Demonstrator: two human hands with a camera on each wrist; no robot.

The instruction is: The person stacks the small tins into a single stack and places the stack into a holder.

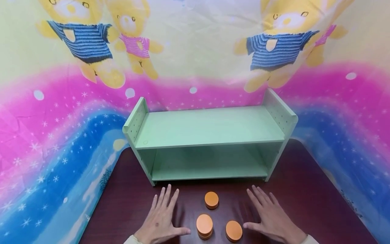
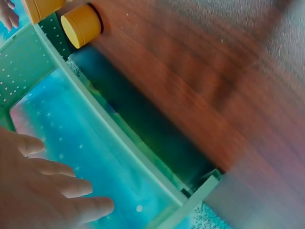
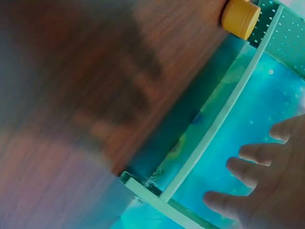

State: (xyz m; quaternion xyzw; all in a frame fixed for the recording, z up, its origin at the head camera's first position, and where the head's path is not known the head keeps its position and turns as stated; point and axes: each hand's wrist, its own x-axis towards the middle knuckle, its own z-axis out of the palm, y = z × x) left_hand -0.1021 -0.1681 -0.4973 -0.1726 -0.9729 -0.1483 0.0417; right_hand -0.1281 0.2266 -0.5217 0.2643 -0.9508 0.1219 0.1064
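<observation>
Three small orange cylinders, round and with flat tops, stand on the dark table between my hands. The far cylinder is closest to the shelf; the near-left cylinder looks taller, and the near-right cylinder sits beside my right thumb. My left hand is spread with straight fingers, left of them, holding nothing. On the other side my right hand is likewise spread and bare, its thumb tip close to the near-right cylinder. Left and right wrist views each show an orange cylinder near the shelf's end.
A pale green two-tier shelf with perforated side panels stands just beyond the hands. Beneath it is a dark reddish-brown tabletop. A patterned cloth with teddy bears hangs behind and along both sides.
</observation>
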